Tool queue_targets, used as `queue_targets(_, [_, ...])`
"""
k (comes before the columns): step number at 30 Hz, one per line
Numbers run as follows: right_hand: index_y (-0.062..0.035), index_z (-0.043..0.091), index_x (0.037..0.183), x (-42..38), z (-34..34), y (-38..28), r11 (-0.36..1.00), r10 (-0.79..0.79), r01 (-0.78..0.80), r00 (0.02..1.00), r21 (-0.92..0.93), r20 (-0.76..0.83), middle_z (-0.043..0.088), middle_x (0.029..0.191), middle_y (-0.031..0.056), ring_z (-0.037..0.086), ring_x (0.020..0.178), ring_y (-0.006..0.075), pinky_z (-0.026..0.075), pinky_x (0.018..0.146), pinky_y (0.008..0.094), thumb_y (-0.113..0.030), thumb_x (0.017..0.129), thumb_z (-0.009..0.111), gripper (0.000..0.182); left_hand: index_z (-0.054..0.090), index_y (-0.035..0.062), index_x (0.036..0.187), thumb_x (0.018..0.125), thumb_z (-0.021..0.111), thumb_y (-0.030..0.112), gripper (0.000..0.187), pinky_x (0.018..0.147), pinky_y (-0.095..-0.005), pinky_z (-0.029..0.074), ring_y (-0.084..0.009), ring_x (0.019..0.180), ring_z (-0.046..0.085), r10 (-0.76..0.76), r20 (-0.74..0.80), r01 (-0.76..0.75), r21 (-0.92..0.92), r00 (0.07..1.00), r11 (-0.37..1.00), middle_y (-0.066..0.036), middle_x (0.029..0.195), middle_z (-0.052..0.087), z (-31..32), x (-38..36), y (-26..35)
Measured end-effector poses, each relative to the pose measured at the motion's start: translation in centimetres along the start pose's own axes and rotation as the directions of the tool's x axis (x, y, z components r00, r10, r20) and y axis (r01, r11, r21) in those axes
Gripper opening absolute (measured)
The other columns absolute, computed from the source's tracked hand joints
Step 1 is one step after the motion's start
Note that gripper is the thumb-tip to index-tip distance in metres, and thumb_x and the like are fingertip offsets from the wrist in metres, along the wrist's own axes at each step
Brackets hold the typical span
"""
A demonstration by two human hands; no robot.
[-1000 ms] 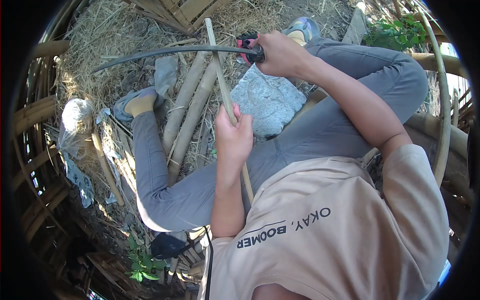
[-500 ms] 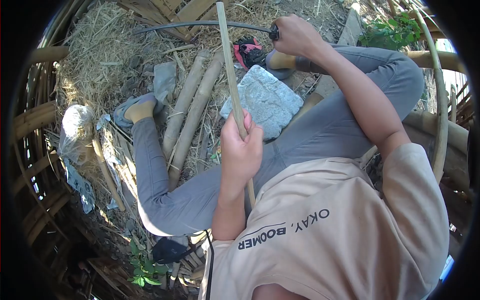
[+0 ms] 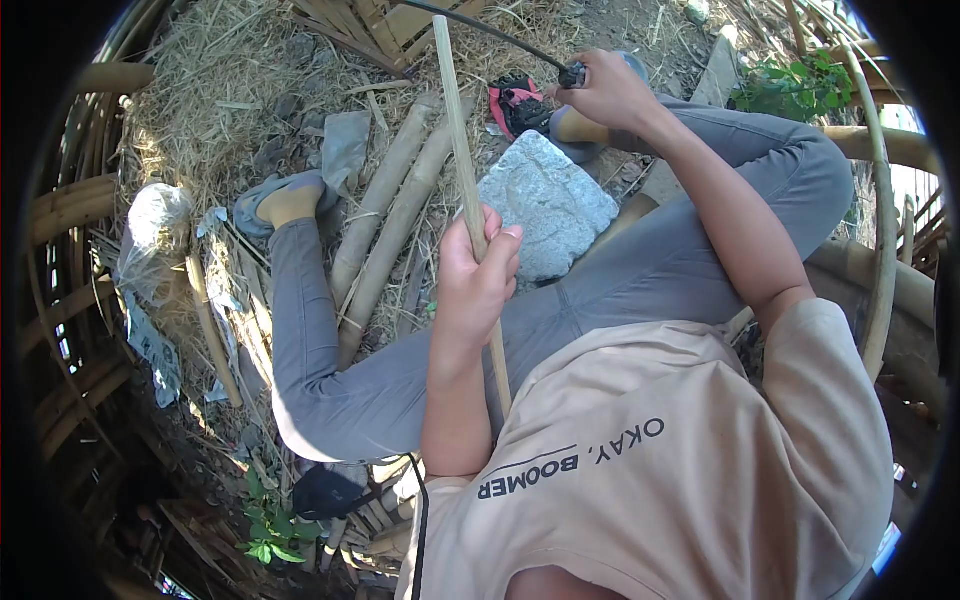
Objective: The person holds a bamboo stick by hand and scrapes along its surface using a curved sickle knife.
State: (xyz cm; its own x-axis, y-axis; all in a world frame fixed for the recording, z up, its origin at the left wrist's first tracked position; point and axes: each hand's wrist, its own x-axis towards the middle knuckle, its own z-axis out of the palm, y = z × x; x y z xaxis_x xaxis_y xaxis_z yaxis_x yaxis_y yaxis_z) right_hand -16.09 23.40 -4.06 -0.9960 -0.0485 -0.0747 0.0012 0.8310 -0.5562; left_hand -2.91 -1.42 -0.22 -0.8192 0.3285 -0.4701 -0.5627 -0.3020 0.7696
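My left hand point(image 3: 482, 270) is wrapped round a long, thin wooden stick point(image 3: 458, 120), which stands nearly upright in front of my body, its lower end by my shirt. At the upper right, my right hand point(image 3: 615, 90) is closed on the dark handle point(image 3: 572, 75) of a long, thin dark blade point(image 3: 500, 35). The blade runs up and left past the top edge of the view, apart from the stick. A pale grey stone block point(image 3: 550, 205) lies between my legs, just right of the stick.
Two bamboo poles point(image 3: 400, 200) lie on the ground left of the stone. A red and black cloth item point(image 3: 518, 105) is near my right foot. A clear plastic bag point(image 3: 158, 225) sits at left. Green plants point(image 3: 800, 88) grow at upper right, with bamboo railing around.
My right hand has moved slightly right and down, and the blade's far end has swung up out of view. My left thumb has shifted on the stick.
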Motion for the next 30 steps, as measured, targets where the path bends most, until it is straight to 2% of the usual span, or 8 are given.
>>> queue_targets(2, [0.0033,0.070,0.088,-0.1,-0.2,0.0,0.998,-0.003,0.004,1.000,0.059,-0.022,0.065,0.070,0.0175,0.063,0.064,0.0278,0.048,0.064,0.0388,-0.038,0.079,0.077,0.043,0.040,0.0144,0.089,0.093,0.058,0.008,0.019,0.037,-0.0188,0.017,0.0011,0.045,0.026,-0.017,-0.009,0.017,-0.006,1.000,1.000,0.009,0.064,0.033,0.0,0.2,0.0])
queue_targets(9, [0.0013,0.072,0.082,-0.9,-0.4,-2.3,0.986,-0.070,0.084,0.992,0.141,-0.102,0.066,0.066,0.0184,0.067,0.065,0.0341,0.050,0.062,0.0417,-0.035,0.078,0.075,0.036,0.040,0.0135,0.088,0.093,0.059,0.009,0.020,0.037,-0.0178,0.018,0.0006,0.045,0.027,-0.065,0.021,0.066,-0.039,0.998,0.997,0.008,0.063,0.033,-0.6,0.9,-0.5])
queue_targets(11, [0.0008,0.072,0.080,-1.2,-0.1,-2.4,0.977,-0.157,0.174,0.979,0.124,-0.131,0.066,0.066,0.0183,0.066,0.066,0.0349,0.051,0.062,0.0419,-0.034,0.078,0.076,0.035,0.041,0.0130,0.088,0.097,0.056,0.015,0.018,0.037,-0.0175,0.019,0.0004,0.045,0.027,-0.062,0.020,0.062,0.014,0.998,0.998,0.007,0.063,0.033,-0.5,1.0,-0.6])
queue_targets(14, [-0.0013,0.072,0.081,-2.3,-1.3,-3.9,0.982,-0.151,0.148,0.988,0.117,0.020,0.066,0.067,0.0185,0.066,0.067,0.0361,0.052,0.063,0.0428,-0.032,0.077,0.076,0.031,0.042,0.0122,0.089,0.103,0.048,0.030,0.023,0.037,-0.0174,0.019,-0.0001,0.046,0.026,-0.034,-0.003,0.034,0.063,0.999,0.997,0.007,0.063,0.032,-0.4,1.2,-1.2])
queue_targets(17, [0.0019,0.071,0.086,-2.3,0.6,-2.6,0.939,-0.344,0.344,0.938,0.013,0.042,0.062,0.062,0.0180,0.062,0.056,0.0325,0.048,0.056,0.0395,-0.024,0.078,0.077,0.028,0.043,0.0115,0.091,0.106,0.035,0.045,0.037,0.037,-0.0175,0.019,-0.0005,0.047,0.026,-0.039,-0.068,0.046,0.103,0.997,0.994,0.007,0.063,0.032,-0.1,1.4,-1.9])
queue_targets(18, [-0.0057,0.073,0.087,-2.5,0.2,-3.3,0.954,-0.294,0.298,0.946,-0.015,0.134,0.066,0.069,0.0174,0.067,0.071,0.0368,0.054,0.066,0.0452,-0.026,0.076,0.076,0.023,0.043,0.0112,0.092,0.106,0.031,0.050,0.043,0.037,-0.0175,0.019,-0.0007,0.047,0.025,-0.045,-0.098,0.056,0.115,0.994,0.992,0.006,0.062,0.031,-0.1,1.4,-2.0])
queue_targets(21, [-0.0050,0.073,0.086,-2.7,0.3,-3.8,0.944,-0.314,0.328,0.929,-0.042,0.194,0.067,0.069,0.0173,0.067,0.071,0.0368,0.054,0.066,0.0455,-0.025,0.076,0.075,0.023,0.041,0.0116,0.088,0.105,0.029,0.052,0.046,0.038,-0.0193,0.022,-0.0016,0.045,0.028,-0.099,-0.059,0.100,0.015,0.993,0.995,0.006,0.061,0.033,-0.6,1.6,-1.8])
queue_targets(30, [-0.0016,0.072,0.083,-3.2,1.1,-3.7,0.951,-0.291,0.303,0.943,-0.059,0.162,0.063,0.063,0.0167,0.066,0.066,0.0357,0.052,0.063,0.0438,-0.021,0.072,0.076,0.023,0.042,0.0134,0.089,0.106,0.036,0.043,0.035,0.038,-0.0173,0.019,-0.0008,0.046,0.024,-0.077,-0.077,0.085,0.109,0.994,0.990,0.007,0.062,0.030,-0.3,1.9,-2.2])
